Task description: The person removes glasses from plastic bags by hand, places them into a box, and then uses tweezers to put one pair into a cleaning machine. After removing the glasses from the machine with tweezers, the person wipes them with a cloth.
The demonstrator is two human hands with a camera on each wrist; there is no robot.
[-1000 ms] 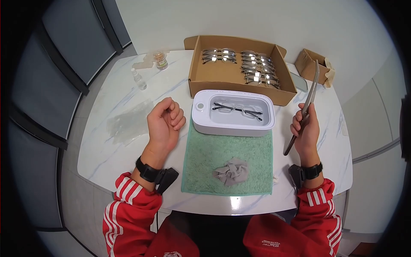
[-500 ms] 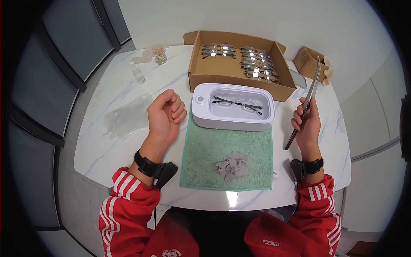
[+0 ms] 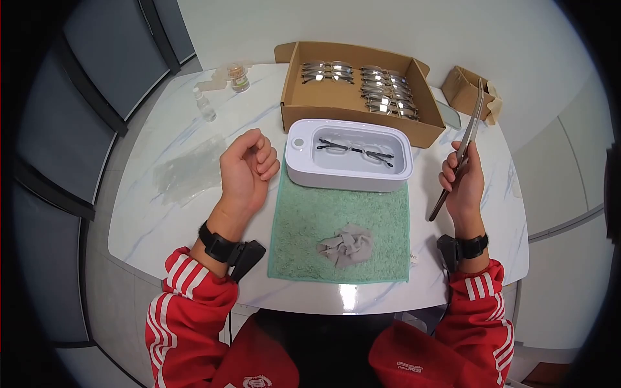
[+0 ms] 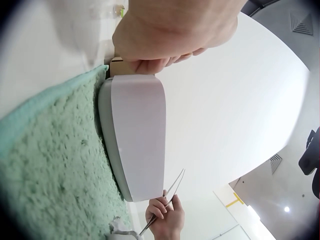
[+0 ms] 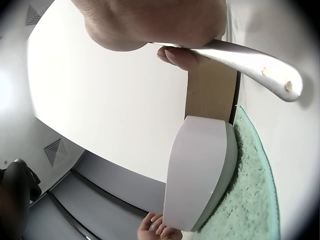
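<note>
My right hand (image 3: 464, 184) grips large metal tweezers (image 3: 471, 132), their bent tips pointing up and away from me. In the right wrist view, the rounded end of the tweezers (image 5: 270, 70) sticks out below that hand. My left hand (image 3: 247, 169) is palm up with fingers loosely curled, holding nothing, left of the white cleaner tub (image 3: 349, 181). Dark-templed eyeglasses (image 3: 352, 150) lie in the tub's basin. The tub stands on the back part of a green towel (image 3: 304, 239). A crumpled grey cloth (image 3: 348, 246) lies on the towel's front half.
Behind the tub, an open cardboard box (image 3: 310, 107) holds two columns of eyeglasses (image 3: 388, 90). A small brown carton (image 3: 462, 90) stands at the back right. On the left are a clear spray bottle (image 3: 204, 105), a glass jar (image 3: 239, 79) and a plastic sheet (image 3: 187, 171).
The head view has shifted a little, so the tub, box and towel appear higher in it. Both hands keep their poses, and the tweezers stay in the right hand.
</note>
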